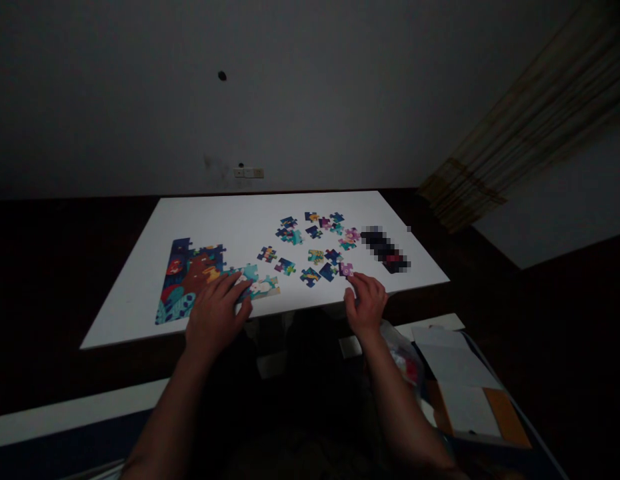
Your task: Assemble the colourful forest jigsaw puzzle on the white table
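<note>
A partly joined jigsaw puzzle [177, 283] with a brown bear lies at the left of the white table. My left hand [217, 310] rests over its lower right part, fingers stretched out and thumb apart, hiding some of the picture. Beside it, a joined strip with a white animal [264, 285] reaches rightward. My right hand [366, 300] is at the front edge, its thumb apart from the fingers. The index fingertip touches or nearly touches a pink puzzle piece [346, 269]. Several loose pieces lie around, among them a dark blue piece [329, 271] and a yellow-patterned piece [310, 277].
A pixelated dark object [385, 250] lies at the right of the white table [220, 217]. Below the right edge are a clear plastic bag [397, 343] and papers with an orange-brown folder [505, 417]. A wall with sockets [249, 173] stands behind; a curtain [470, 180] hangs right.
</note>
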Available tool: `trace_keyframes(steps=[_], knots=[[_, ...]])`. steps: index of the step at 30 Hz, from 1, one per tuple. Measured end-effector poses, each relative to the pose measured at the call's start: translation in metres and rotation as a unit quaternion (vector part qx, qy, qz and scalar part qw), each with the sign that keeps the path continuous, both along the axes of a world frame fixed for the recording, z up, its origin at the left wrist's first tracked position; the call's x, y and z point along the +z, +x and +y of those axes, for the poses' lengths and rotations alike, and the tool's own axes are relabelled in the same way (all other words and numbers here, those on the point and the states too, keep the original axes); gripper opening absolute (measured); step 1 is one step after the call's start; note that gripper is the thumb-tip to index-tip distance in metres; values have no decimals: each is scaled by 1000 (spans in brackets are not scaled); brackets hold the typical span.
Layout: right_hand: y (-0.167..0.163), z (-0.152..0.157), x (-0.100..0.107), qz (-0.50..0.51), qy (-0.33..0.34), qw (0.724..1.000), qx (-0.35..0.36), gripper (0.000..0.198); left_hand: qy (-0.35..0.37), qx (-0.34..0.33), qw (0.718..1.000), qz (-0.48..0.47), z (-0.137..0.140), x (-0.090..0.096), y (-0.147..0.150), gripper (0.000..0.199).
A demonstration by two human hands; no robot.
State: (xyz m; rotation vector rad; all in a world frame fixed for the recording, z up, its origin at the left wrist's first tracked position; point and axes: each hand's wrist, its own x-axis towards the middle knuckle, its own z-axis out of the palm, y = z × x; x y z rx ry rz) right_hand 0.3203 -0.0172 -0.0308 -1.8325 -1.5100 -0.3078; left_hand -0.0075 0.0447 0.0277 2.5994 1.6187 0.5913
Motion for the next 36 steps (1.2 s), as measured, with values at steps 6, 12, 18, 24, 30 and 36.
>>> trace_keyframes(steps=[6, 12, 18, 24, 30, 36], knots=[[1, 0, -4, -2, 2, 1000, 5, 32, 4, -1, 1000, -10, 0, 0, -1, 37], [2, 0, -6, -3, 9, 1000, 5, 32, 0, 1, 1000, -9, -2, 0, -1, 36], [1, 0, -5, -6, 7, 1000, 9, 33, -5, 0, 1000, 2, -1, -1, -3, 38], [0, 0, -5, -7, 10, 1000, 4, 32, -3, 1, 1000, 14, -2, 0, -3, 37], [0, 1, -8, -18, 8, 1000, -1, 34, -6, 2, 1000, 7, -3, 3, -3, 37], [-1, 2, -8, -22, 3, 1000, -8, 34, -12, -1, 1000, 0, -4, 2, -2, 38]])
